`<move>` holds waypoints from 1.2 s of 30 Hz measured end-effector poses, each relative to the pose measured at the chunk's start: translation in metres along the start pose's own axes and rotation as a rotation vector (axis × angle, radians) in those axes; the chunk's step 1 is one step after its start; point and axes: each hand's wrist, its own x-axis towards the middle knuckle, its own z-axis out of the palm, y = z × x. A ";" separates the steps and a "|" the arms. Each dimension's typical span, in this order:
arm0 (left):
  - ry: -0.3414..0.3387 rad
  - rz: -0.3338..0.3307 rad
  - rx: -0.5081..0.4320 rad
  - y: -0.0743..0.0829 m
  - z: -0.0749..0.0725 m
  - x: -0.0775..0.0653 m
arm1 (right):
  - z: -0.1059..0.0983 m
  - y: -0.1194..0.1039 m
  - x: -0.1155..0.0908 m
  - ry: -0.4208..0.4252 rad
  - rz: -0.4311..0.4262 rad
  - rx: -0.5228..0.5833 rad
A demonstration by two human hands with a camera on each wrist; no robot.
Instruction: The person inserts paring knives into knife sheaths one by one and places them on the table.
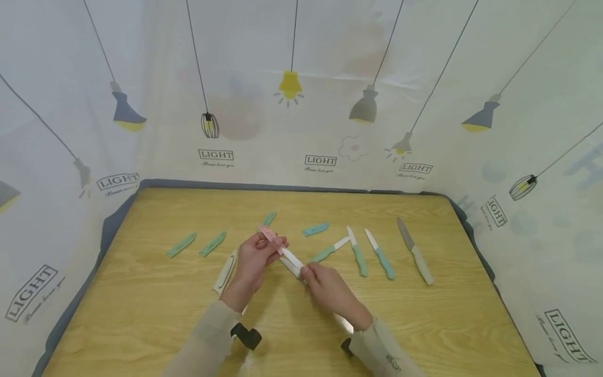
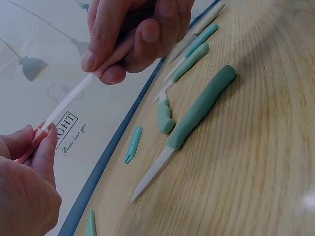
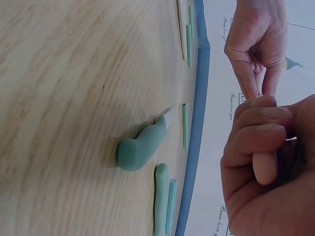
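Observation:
My left hand [image 1: 252, 259] pinches a pink blade sheath [image 1: 268, 233] above the table. In my right hand [image 1: 330, 290] is a small knife with a white blade [image 1: 294, 258]; its pink handle [image 2: 119, 55] shows in the left wrist view, the handle's end poking out of my fist in the right wrist view. The blade points at the sheath and its tip is at the sheath's mouth, between my left fingers; how deep it sits is hidden. Beneath my hands lies a green-handled knife [image 2: 202, 108] with a white blade.
Left lie green sheaths [image 1: 181, 245] and a cream sheath [image 1: 225, 272]; another green sheath [image 1: 270, 217] lies behind the pink one. A blue sheath [image 1: 315, 229] lies at centre. Rightward are green-handled knives [image 1: 359, 259], a blue-handled knife [image 1: 383, 262] and a larger cream-handled knife [image 1: 421, 264], blades exposed.

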 end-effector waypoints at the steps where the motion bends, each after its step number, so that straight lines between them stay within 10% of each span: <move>1: 0.001 0.000 0.003 0.000 0.000 0.000 | -0.001 -0.001 0.001 -0.002 -0.001 0.002; 36: 0.023 0.031 0.073 -0.006 0.007 0.000 | -0.002 0.001 0.013 0.028 0.076 0.169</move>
